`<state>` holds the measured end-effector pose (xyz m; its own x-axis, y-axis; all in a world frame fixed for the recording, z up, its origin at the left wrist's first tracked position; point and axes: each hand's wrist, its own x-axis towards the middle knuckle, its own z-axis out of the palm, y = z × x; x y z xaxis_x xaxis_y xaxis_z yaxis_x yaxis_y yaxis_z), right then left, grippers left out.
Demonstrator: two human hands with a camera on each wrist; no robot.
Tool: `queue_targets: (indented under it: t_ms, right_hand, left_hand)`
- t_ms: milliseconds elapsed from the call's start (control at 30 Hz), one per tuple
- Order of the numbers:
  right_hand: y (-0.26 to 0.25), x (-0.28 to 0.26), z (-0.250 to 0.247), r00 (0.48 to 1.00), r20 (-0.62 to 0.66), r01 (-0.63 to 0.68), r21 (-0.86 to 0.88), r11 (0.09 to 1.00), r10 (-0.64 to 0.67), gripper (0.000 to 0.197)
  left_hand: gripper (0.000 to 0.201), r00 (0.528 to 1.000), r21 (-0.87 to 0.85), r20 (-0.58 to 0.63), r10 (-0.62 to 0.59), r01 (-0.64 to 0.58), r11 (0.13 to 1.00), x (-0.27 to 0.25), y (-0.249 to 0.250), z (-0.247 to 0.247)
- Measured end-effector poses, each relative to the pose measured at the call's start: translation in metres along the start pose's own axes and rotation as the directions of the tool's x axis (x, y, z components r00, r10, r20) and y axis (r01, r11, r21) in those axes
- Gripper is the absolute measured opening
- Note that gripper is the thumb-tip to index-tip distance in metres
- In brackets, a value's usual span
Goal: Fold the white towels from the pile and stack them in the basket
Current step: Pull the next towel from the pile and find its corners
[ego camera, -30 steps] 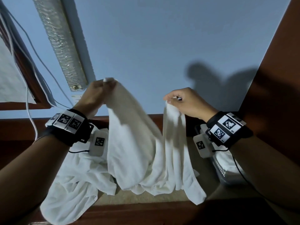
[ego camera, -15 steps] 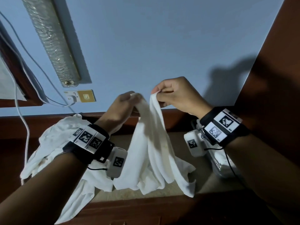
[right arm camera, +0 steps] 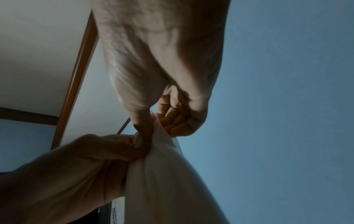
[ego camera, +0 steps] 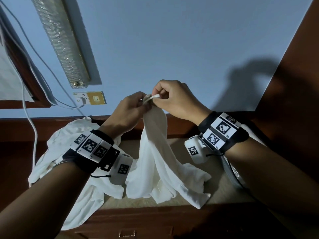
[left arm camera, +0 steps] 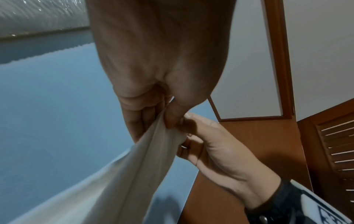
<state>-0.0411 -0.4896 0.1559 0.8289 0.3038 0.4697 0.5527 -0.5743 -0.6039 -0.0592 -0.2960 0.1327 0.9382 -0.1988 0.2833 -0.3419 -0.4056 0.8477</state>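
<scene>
A white towel hangs in long folds from both hands, its lower end resting on the beige counter. My left hand pinches its top corner, and my right hand pinches the other corner right against it. The left wrist view shows the left hand nipping the towel, with the right hand touching it. In the right wrist view the right hand grips the towel. A pile of white towels lies at the left. Only a sliver of the basket shows under my right wrist.
A blue wall rises behind the counter, with a switch plate, white cables and a ribbed pipe at the left. Brown wood panelling closes the right side. A drawer handle sits in the wooden front below.
Both hands have come together from about a towel's width apart, so the two top corners now meet. The towel went from spread to a narrow hanging fold.
</scene>
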Motion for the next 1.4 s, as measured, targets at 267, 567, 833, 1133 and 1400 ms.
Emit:
queue_targets:
  t_ms: [267, 567, 833, 1133, 1400]
  right_hand:
    - [0.002, 0.001, 0.011, 0.995, 0.093, 0.034, 0.040, 0.999, -0.038, 0.006]
    - [-0.001, 0.002, 0.013, 0.997, 0.071, 0.039, 0.029, 0.999, -0.041, 0.021]
    - [0.014, -0.007, 0.034, 0.941, 0.339, -0.093, 0.305, 0.948, -0.017, 0.026]
    - [0.034, -0.028, 0.034, 0.823, 0.566, -0.253, 0.451, 0.856, -0.055, 0.017]
    - [0.068, 0.003, 0.005, 0.951, 0.274, -0.110, -0.124, 0.986, 0.140, 0.009]
  left_hand:
    - [0.009, 0.999, -0.159, 0.016, -0.034, 0.036, 0.987, -0.006, -0.008, -0.013]
    - [0.025, 0.996, -0.254, -0.019, -0.082, 0.074, 0.964, -0.013, -0.013, -0.004]
    - [0.023, 0.984, -0.313, -0.140, 0.111, -0.151, 0.938, -0.004, 0.018, -0.018]
    - [0.016, 0.938, -0.299, -0.316, 0.141, -0.240, 0.923, 0.017, 0.031, -0.098]
    - [0.021, 0.926, -0.334, -0.378, -0.025, -0.111, 0.936, 0.028, -0.009, -0.128]
